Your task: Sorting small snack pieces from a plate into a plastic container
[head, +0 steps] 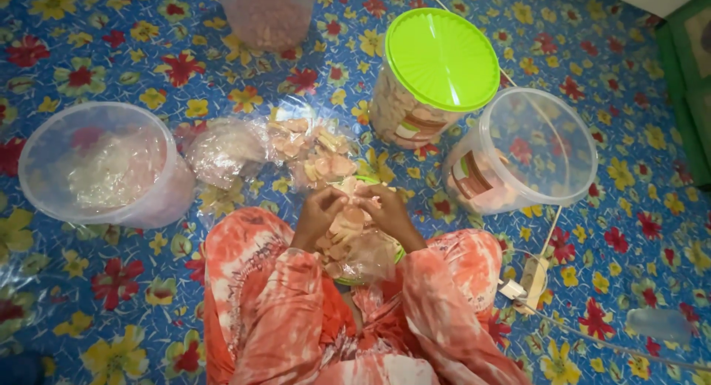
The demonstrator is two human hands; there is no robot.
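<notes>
While the person is sitting on the flowery mat (111, 281), a clear tub (100, 163) is lying at the far left with empty plastic bags inside. Next to it, a small bag (222, 149) and an open bag of crackers (311, 154) are resting on the mat. In the middle, the left hand (317, 216) and the right hand (389, 211) are pinching together on a little bag of crackers (355, 240) over a green plate (364, 270). To the right, a tub with a green lid (437, 70) is looking full and closed. Farther right, an open tub (522, 152) is looking only partly filled, so more packing seems left.
</notes>
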